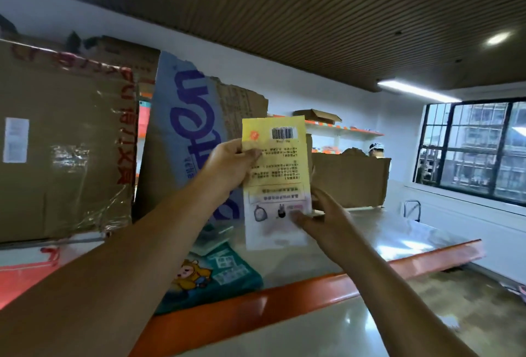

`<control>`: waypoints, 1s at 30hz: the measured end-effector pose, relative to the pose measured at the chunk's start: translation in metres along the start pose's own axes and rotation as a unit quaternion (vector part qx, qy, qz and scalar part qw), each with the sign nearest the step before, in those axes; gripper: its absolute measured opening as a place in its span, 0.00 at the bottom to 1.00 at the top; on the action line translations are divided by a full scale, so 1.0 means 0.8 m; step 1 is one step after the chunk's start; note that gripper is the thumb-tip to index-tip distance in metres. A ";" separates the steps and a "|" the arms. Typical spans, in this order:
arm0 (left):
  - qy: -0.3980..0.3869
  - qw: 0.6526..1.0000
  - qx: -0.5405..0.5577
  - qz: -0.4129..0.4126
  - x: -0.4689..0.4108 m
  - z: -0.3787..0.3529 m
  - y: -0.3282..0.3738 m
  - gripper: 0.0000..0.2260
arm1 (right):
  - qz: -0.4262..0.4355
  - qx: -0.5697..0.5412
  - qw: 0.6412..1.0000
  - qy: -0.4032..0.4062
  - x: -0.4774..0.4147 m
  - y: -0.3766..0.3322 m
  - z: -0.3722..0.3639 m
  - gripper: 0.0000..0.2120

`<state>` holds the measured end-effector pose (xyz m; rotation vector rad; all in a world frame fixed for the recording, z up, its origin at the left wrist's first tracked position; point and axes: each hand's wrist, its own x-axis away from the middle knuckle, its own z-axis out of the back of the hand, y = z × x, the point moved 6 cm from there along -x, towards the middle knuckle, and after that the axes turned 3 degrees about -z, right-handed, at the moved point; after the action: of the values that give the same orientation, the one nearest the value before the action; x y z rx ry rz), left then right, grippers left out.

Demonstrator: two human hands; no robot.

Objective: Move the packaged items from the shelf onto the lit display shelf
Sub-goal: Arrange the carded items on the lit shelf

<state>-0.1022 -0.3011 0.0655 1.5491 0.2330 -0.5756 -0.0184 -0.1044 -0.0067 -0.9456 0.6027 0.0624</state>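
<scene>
A flat yellow packet (274, 174) was held upright in the air by both of a person's hands, its printed back facing the camera with the text upside down and a barcode at its top. The left hand (227, 166) pinched the packet at its upper left edge, thumb pressed on the face and fingers curled behind. The right hand (321, 220) gripped the lower right edge, thumb on the face. The packet's long side ran straight up and down, so the two grips sat at opposite corners, left one high, right one low.

Below the packet lay the shelf (284, 297) with an orange front rail. Below and left of the packet, a teal packet (210, 277) with a cartoon figure rested on that shelf. Left of the packet stood a taped cardboard box (62, 143), and just behind its left edge a torn carton (185, 129) with blue lettering. Behind its right edge sat an open box (350, 177).

The lit display shelf was not in view (so which way to carry the packet could not be judged). Either hand seemed able to take it alone; the left looked the firmer hold.
</scene>
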 end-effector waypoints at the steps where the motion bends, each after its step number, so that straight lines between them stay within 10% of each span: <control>1: -0.004 0.998 0.059 0.018 0.001 -0.004 -0.009 0.06 | 0.006 -0.033 0.999 -0.012 -0.010 0.002 -0.004 0.16; 7: 0.078 0.988 0.124 0.043 -0.001 0.014 -0.047 0.06 | 0.081 0.018 0.996 0.037 -0.058 0.016 0.006 0.02; 13: 0.010 0.968 0.189 0.163 0.007 0.030 -0.068 0.29 | 0.383 0.253 0.878 0.140 -0.086 -0.014 0.022 0.04; 18: 0.016 0.981 0.107 0.159 0.011 0.029 -0.077 0.18 | 0.474 0.317 0.808 0.146 -0.104 -0.025 0.010 0.08; 25: 0.063 0.997 0.000 0.033 0.005 0.037 -0.075 0.28 | 0.233 0.182 0.955 -0.030 -0.157 0.023 -0.028 0.33; 30: 0.088 0.993 -0.078 -0.011 0.005 0.036 -0.061 0.24 | 0.166 0.029 0.968 -0.186 -0.153 0.043 -0.047 0.37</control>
<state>-0.1282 -0.3260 0.0218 1.4471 0.4208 -0.4273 -0.1484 -0.0883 0.0139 -0.7427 0.4063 0.5095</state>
